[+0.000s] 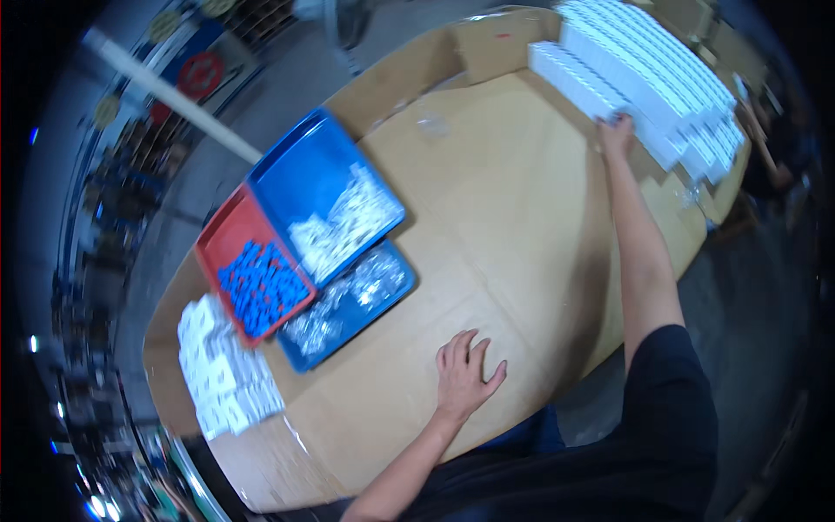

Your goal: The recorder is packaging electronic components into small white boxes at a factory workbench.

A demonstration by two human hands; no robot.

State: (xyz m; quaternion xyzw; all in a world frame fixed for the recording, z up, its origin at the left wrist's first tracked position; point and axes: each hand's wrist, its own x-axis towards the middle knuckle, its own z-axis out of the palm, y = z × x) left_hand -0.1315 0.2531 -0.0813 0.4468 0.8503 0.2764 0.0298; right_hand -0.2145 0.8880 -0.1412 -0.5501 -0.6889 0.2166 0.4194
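My right hand (617, 137) reaches out to the far right, its fingers closed on the end of a row of small white boxes (574, 80). Behind that row, more white boxes (648, 65) stand packed tightly in rows. Low over the cardboard-covered table (487, 209), my left hand (464, 376) is open, fingers spread and slightly curled, holding nothing. Left of it lies a blue tray (348, 335) of clear plastic pieces (378, 277). Above that, a larger blue tray (296, 165) holds a heap of small white pieces (348, 222).
A red tray (230, 228) of small blue parts (261, 283) adjoins the blue trays. Flat white pieces (222, 370) are stacked at the table's left end. Cardboard walls (404, 74) edge the far side. Another person's arm (757, 122) shows beyond the boxes.
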